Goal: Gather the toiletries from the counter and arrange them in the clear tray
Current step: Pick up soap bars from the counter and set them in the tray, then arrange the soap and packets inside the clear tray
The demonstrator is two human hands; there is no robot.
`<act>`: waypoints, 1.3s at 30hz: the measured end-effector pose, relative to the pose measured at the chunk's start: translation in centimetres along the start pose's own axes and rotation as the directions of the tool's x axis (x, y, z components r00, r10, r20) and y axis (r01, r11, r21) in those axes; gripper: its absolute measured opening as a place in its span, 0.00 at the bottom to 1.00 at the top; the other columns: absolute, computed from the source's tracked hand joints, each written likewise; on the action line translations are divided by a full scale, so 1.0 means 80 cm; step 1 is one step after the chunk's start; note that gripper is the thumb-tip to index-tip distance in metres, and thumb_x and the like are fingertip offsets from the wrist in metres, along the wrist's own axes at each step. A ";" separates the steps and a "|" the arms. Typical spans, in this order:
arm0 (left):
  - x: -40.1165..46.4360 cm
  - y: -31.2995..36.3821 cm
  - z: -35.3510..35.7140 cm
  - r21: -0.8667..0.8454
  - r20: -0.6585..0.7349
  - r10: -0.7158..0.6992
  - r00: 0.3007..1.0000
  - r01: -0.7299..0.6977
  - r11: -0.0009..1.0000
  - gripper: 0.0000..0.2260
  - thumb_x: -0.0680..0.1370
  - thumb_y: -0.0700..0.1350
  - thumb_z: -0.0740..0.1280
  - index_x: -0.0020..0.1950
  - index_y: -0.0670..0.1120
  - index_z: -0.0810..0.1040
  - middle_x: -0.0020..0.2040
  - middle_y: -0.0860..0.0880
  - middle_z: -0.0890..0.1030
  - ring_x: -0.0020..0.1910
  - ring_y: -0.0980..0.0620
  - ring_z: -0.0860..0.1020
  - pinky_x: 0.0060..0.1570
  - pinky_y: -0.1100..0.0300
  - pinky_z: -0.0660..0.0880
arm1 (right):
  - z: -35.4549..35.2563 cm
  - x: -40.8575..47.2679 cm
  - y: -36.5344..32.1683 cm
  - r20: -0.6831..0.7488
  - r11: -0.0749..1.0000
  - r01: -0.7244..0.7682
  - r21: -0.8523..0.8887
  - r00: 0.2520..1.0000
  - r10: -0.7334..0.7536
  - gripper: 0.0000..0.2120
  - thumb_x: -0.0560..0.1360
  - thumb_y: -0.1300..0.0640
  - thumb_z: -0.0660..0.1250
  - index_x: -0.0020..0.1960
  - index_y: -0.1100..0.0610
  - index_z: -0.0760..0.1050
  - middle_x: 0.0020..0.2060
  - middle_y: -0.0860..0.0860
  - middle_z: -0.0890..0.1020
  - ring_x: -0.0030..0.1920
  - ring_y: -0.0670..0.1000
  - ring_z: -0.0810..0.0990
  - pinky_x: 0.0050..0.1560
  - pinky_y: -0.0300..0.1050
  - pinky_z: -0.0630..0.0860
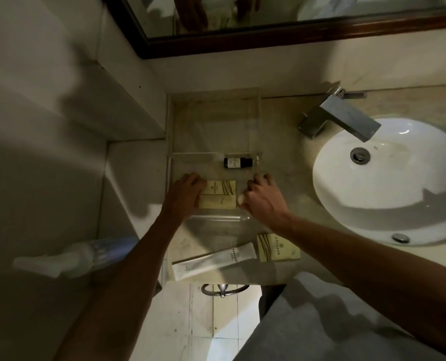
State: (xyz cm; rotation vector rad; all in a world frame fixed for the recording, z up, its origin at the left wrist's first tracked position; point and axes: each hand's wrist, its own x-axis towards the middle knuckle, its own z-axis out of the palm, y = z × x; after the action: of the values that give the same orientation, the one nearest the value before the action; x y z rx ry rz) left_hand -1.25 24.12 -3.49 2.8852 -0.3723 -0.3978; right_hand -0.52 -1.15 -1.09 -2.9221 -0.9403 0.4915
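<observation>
Two hands square cream packets point(220, 194) inside the clear tray point(258, 162): left hand point(186, 190) flat, right hand point(262, 195) pinching something small; push edges flush, gently.

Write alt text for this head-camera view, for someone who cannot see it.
Two hands, left hand and right hand, arrange cream packets in a clear tray beside a sink. A dark bottle lies behind them; a tube and another packet wait on the counter.

Sink point(388, 204), faucet point(347, 115), mirror point(268, 14), spray btl point(81, 254).
</observation>
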 end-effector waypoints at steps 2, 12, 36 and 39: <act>-0.001 0.006 -0.003 0.025 0.024 -0.024 0.999 0.024 0.999 0.16 0.69 0.42 0.75 0.55 0.46 0.77 0.56 0.45 0.76 0.53 0.44 0.75 0.46 0.50 0.76 | -0.003 -0.003 0.001 -0.006 1.000 -0.011 0.012 1.000 0.011 0.18 0.74 0.42 0.68 0.59 0.51 0.80 0.59 0.53 0.79 0.65 0.55 0.68 0.69 0.59 0.64; -0.041 0.164 0.029 -0.021 -0.287 0.238 0.928 -0.255 0.967 0.11 0.78 0.45 0.67 0.59 0.45 0.77 0.56 0.43 0.79 0.54 0.46 0.76 0.54 0.53 0.70 | -0.026 -0.103 0.066 0.002 0.969 -0.011 0.246 1.000 0.011 0.15 0.76 0.49 0.68 0.61 0.50 0.78 0.58 0.51 0.79 0.57 0.52 0.75 0.56 0.49 0.74; -0.016 0.053 -0.064 0.033 0.060 -0.020 0.998 0.018 0.999 0.24 0.73 0.52 0.52 0.64 0.43 0.71 0.60 0.42 0.75 0.59 0.43 0.73 0.58 0.48 0.67 | -0.056 -0.031 -0.023 -0.131 0.953 -0.023 0.304 0.989 0.065 0.22 0.75 0.46 0.68 0.66 0.53 0.71 0.59 0.51 0.77 0.57 0.51 0.73 0.56 0.47 0.73; -0.015 0.013 -0.059 0.070 0.107 -0.093 0.990 0.086 0.994 0.22 0.74 0.54 0.50 0.62 0.45 0.71 0.58 0.45 0.75 0.56 0.45 0.74 0.56 0.49 0.68 | -0.064 -0.011 -0.035 -0.104 0.974 -0.015 0.228 0.994 0.039 0.23 0.75 0.48 0.68 0.68 0.54 0.70 0.61 0.52 0.75 0.60 0.51 0.72 0.61 0.49 0.72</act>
State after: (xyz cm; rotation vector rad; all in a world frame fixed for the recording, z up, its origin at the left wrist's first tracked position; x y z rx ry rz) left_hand -1.22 24.20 1.50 2.9596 -0.2793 -0.5720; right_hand -1.21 0.96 4.37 -2.7282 -0.7759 0.4073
